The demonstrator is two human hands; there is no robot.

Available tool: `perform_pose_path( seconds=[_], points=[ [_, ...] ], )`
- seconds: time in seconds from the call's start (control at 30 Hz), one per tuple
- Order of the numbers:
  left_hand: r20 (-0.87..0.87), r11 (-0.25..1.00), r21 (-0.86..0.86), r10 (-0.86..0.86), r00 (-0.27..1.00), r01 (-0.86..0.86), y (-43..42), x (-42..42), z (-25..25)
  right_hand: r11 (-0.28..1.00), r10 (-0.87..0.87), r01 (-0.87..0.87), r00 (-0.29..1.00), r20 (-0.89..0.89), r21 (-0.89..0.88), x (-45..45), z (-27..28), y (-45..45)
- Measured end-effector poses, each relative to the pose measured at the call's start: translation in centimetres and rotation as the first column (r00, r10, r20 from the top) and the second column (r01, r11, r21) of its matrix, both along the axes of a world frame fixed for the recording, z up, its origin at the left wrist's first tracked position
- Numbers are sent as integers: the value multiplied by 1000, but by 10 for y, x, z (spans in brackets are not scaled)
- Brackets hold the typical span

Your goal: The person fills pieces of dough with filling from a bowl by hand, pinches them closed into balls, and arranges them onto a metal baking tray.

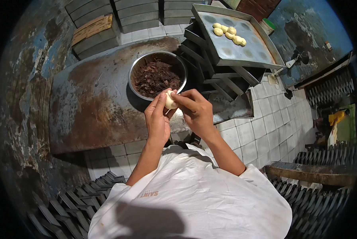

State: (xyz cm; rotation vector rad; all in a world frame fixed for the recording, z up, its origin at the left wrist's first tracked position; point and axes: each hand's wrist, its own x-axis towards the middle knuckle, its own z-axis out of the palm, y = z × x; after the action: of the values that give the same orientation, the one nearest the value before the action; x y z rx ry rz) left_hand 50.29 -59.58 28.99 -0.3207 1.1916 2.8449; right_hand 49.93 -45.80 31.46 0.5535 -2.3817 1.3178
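A pale dough ball point(171, 100) sits between my two hands, just over the near rim of a round metal bowl point(133, 90). My left hand point(157, 115) cups the ball from the left with its fingers wrapped round it. From the right, my right hand point(195, 109) pinches the edge of the same ball with thumb and fingers. Dark brown, crumbly filling point(156, 77) lies in the bowl. Several pale yellow dough balls point(229, 32) rest in a cluster on a metal tray point(262, 53) at the upper right.
The bowl stands on a worn, stained metal table point(86, 107). More trays point(226, 85) are stacked crosswise under the top one, at the table's right end. Metal boxes point(136, 16) line the back. Racks of trays point(74, 205) stand close behind me on both sides.
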Motion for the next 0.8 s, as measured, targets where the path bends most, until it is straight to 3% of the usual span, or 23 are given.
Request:
perform_pose_path(
  seconds=[0.03, 0.1, 0.17, 0.23, 0.3, 0.4, 0.47, 0.5, 0.57, 0.6, 0.73, 0.8],
  points=[
    [0, 1000, 0, -3, 1000, 3, 2, 1, 5, 1000, -3, 3, 1000, 0, 0, -1, 1, 2],
    [-130, 999, -21, -32, 991, 30, 4, 2, 12, 993, -93, 106, 974, -206, 52, -8, 6, 7],
    [-165, 1000, -15, -29, 986, 27, 10, 1, 11, 992, -125, 120, 983, -134, -43, -10, 18, 6],
    [-206, 999, -8, -34, 978, 32, 16, -3, 8, 876, 44, 99, 958, 283, -473, -12, 24, 8],
    [-302, 1000, 18, -4, 953, 10, 24, -6, 4, 883, 44, 76, 969, 244, -462, -13, 21, 13],
    [-269, 998, 17, 66, 961, -63, 43, -13, 2, 900, 50, 29, 984, 169, -436, -15, 7, 22],
    [-191, 992, 19, 128, 973, -127, 56, -21, 3, 948, -93, 90, 996, 4, -304, -17, -4, 23],
    [-190, 992, 17, 125, 974, -124, 60, -24, 0, 948, -95, 92, 995, 6, -306, -15, -5, 28],
    [31, 986, 60, 152, 988, -153, 67, -34, 2, 981, -42, 59, 995, 92, -183, -12, 5, 37],
    [108, 990, 12, 139, 984, -141, 69, -37, 3, 988, -19, 25, 999, 43, -153, -13, 0, 42],
    [157, 994, -71, 91, 983, -81, 97, -54, 0, 988, 70, -77, 996, -57, -132, -26, -18, 84],
    [121, 986, -121, 128, 984, -113, 124, -58, 5, 988, 29, -25, 999, 23, -154, -32, -22, 106]
  ],
)
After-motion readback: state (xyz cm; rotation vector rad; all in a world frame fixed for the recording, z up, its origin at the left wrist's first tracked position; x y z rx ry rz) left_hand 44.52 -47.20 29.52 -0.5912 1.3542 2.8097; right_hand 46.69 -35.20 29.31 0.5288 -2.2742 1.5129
